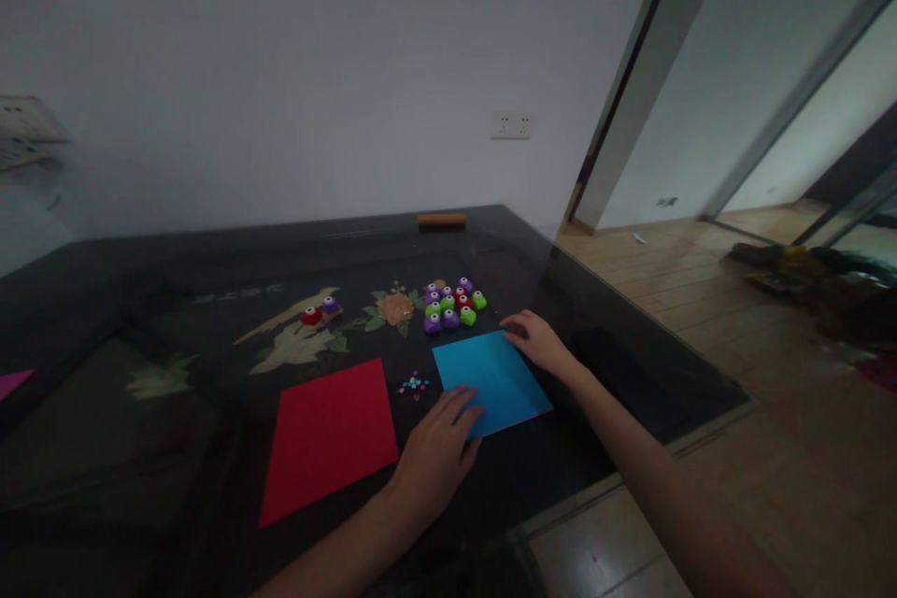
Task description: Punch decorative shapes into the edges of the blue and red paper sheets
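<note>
Blue paper sheet (pixel 491 380), flat on the dark glass-topped desk (pixel 140 299), pinned between two bare hands at the near right of the tabletop. Left hand (pixel 438 453) laid palm down, fingers spread, fingertips resting on the sheet's near left corner. Right hand (pixel 538 338) at the far right corner, fingers curled loosely onto the paper's edge, touching it; nothing lifted, nothing pinched so far as the dim light allows.

Seen from the head camera: red paper sheet (pixel 329 434) lying flat just left of the blue one, apart from both hands. Between the two sheets, a small scatter of punched paper bits (pixel 414 383), pink and blue. Beyond the blue sheet, near the right hand, a tight cluster of small craft punches (pixel 452 304) in purple, green and red. Further left, two more punches (pixel 320 311), one red and one purple, side by side on the floral pattern under the glass. At the desk's far edge, an orange-brown bar (pixel 441 220). On the wall behind, a white socket plate (pixel 511 124). Wooden floor (pixel 701 299) to the right.
</note>
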The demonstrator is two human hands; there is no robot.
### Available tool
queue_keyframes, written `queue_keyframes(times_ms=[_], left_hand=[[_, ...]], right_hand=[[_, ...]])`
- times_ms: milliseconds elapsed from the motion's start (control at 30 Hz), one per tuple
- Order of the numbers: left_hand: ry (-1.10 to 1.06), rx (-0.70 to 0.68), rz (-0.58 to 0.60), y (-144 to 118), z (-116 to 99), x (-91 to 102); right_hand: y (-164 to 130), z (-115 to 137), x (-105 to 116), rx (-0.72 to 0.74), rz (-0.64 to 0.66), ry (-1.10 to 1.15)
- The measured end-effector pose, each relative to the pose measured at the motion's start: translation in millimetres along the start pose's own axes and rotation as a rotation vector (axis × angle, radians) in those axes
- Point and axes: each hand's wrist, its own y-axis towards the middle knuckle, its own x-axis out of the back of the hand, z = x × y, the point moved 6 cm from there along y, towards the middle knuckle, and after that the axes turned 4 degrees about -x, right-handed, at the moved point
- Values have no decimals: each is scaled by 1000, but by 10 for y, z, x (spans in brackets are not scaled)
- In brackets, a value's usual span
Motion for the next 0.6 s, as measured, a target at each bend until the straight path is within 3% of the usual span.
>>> queue_keyframes(times_ms=[300, 600], left_hand=[[-2, 0, -10, -3, 35, -17], [22, -3, -37, -8, 20, -10]], right_hand=[[123, -36, -143, -4, 39, -7], [97, -82, -98, -51, -89, 47]])
